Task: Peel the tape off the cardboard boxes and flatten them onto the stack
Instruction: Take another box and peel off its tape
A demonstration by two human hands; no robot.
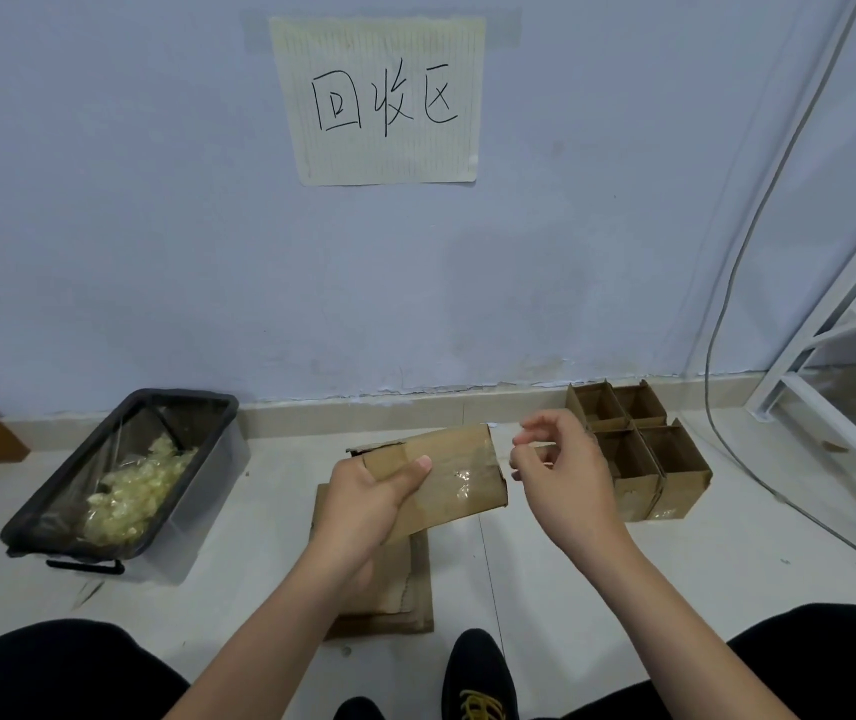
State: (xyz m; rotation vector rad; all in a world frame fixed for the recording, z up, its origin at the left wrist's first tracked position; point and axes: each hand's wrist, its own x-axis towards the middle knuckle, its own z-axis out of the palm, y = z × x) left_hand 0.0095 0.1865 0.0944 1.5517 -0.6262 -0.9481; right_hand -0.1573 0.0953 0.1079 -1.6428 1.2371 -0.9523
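The left hand [363, 506] grips a box [441, 478] by its near left end, thumb pressed across the top face and fingers curled under it. The box is plain brown cardboard, held off the floor and tilted, its far right end raised. A glossy patch of clear tape [462, 483] shines on the top face just right of the thumb, and a torn flap edge shows at the far left corner. No print or label can be read on it.

The right hand [555, 459] hovers just off the box's right end, fingers curled with thumb and forefinger close together; whether they pinch a strip of tape cannot be told.

Directly below the grip lies the stack [394, 595] of flattened cardboard on the floor. To the right of the right hand stand four open boxes [644, 444]. Well to the left of the grip sits a bin [124, 475] holding crumpled tape. On the wall above hangs a sign [379, 101] handwritten "回收区".
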